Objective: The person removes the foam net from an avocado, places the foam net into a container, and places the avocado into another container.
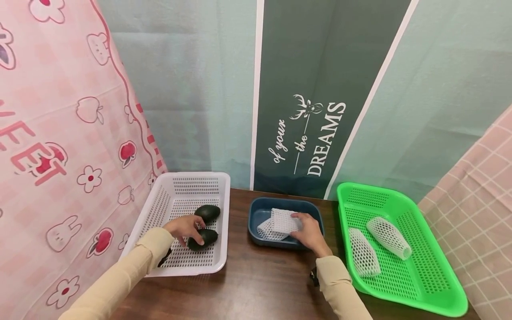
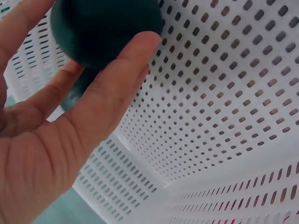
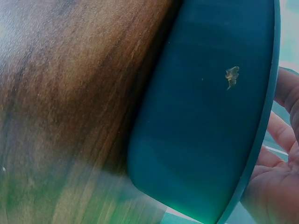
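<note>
In the head view, two dark green avocados lie in the white basket (image 1: pixel 227 213) at the left. My left hand (image 1: pixel 186 227) reaches over its wall, with thumb and fingers around the nearer avocado (image 1: pixel 206 242). The left wrist view shows the thumb against this dark fruit (image 2: pixel 105 28), while the farther avocado (image 1: pixel 208 212) sits just beyond. At the middle, my right hand (image 1: pixel 309 232) pinches the right edge of a white foam net sleeve (image 1: pixel 283 220) inside the blue bin (image 1: pixel 256 238). Another foam net (image 1: pixel 266 230) lies partly under it. From the right wrist, the bin's wall hides the fingertips.
A green basket (image 1: pixel 404 293) stands at the right, holding two net-covered pieces, one foam-wrapped piece (image 1: pixel 389 238) near its middle and another (image 1: pixel 363 253) by its left wall. All containers rest on a brown wooden table (image 1: pixel 256 284). Printed cloths hang behind and at both sides.
</note>
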